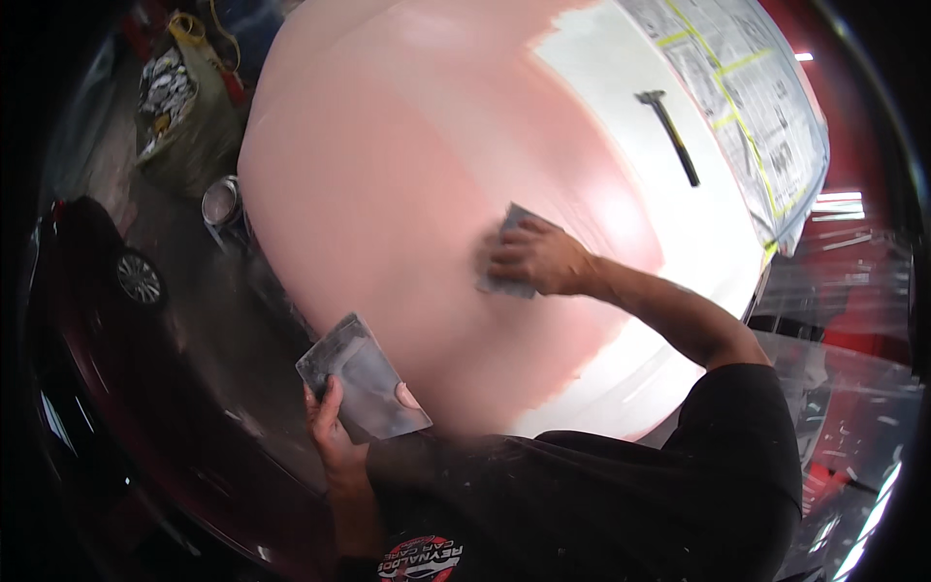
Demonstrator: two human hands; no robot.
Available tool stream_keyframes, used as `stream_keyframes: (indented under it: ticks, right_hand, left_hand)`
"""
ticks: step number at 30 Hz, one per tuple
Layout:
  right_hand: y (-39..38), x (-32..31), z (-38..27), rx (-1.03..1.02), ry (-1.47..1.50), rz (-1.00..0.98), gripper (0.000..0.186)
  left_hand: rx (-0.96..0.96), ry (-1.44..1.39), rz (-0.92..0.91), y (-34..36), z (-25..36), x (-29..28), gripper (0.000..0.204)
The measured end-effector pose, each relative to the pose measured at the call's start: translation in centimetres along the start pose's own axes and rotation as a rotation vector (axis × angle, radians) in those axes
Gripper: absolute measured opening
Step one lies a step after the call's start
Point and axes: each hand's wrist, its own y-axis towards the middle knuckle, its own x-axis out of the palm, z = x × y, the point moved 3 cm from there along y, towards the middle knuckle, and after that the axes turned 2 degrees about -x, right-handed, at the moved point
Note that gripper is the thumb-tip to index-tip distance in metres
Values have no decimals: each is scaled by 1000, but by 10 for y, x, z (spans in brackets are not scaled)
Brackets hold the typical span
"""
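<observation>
Head view looks down on a pink-coated car panel [388,194]. On the panel's middle, the right hand [538,257] presses a grey spreader [506,254] flat, fingers closed over it. Below the panel's near edge, the left hand [335,427] grips a grey mixing board [361,378]. A black tool [669,131] lies on the panel's white far side.

Matt pink panel [388,194], dull grey metal spreader [364,378]

Two grey spreader blades [364,380] [508,254], one pink-coated car panel [388,194], one black hammer [669,131], one metal can [222,202], one dark red car [107,320].
</observation>
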Motion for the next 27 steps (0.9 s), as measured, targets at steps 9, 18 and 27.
stream_keyframes:
  ticks: [9,18,27]
  right_hand:
    - [-174,45,-111,196,67,-79,55]
    - [-189,9,-145,347,111,-521,48]
    - [-70,-108,-218,233,525,634,69]
  left_hand:
    - [-48,85,-173,-37,-17,34,41]
    - [-158,55,-230,-32,-29,39,41]
    - [-237,28,-196,-13,-43,85,32]
